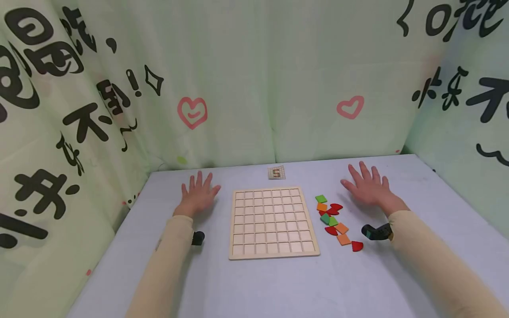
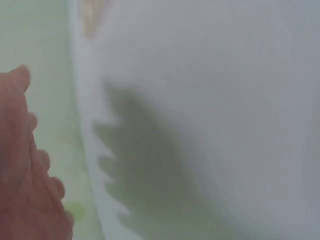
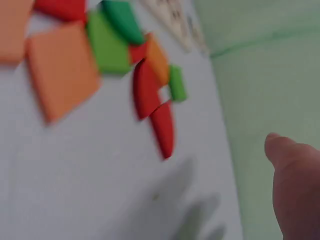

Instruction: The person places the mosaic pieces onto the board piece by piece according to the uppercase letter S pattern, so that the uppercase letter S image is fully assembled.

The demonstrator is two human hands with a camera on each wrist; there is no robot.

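My left hand, fingers spread and holding nothing, is left of a square wooden grid board. In the left wrist view the left hand hovers above the table, its shadow beneath. On the other side my right hand is likewise spread, with nothing in it. Between the board and that hand lies a loose cluster of coloured pieces: orange squares, red rounded pieces, green pieces. The right wrist view shows the cluster close up, with part of the right hand at the edge.
A small card with a figure on it lies behind the board, near the table's back edge. Pale green curtains with printed characters and hearts hang around a white-covered table. Each wrist wears a black camera.
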